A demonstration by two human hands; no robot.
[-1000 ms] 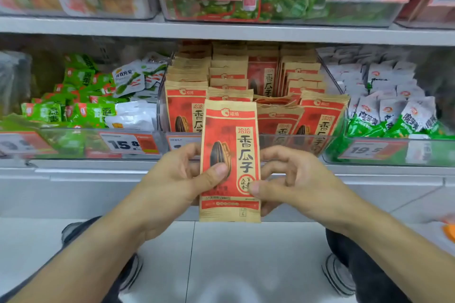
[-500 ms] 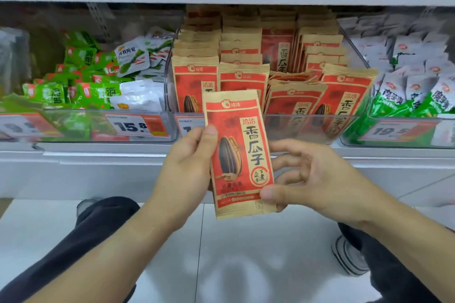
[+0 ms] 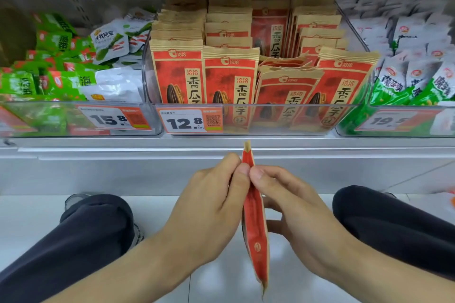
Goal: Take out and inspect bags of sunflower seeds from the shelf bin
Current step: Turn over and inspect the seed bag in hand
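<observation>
A red and tan bag of sunflower seeds [image 3: 256,236] hangs edge-on to me below the shelf, so only its thin side shows. My left hand [image 3: 211,204] pinches its upper part from the left. My right hand [image 3: 293,206] pinches it from the right, with fingers curled behind the bag. Above, a clear shelf bin [image 3: 283,120] holds several rows of the same seed bags [image 3: 229,76] standing upright, with a 12.8 price tag [image 3: 189,122] on its front.
A bin of green and white snack packs [image 3: 64,74] stands to the left, and a bin of white and green packs [image 3: 413,76] to the right. My knees in dark trousers [image 3: 394,226] flank my arms over a white tiled floor [image 3: 221,283].
The bag has turned from facing me to edge-on and has dropped lower, below the shelf front. Both hands shifted their grip to the upper part. The view has tilted down.
</observation>
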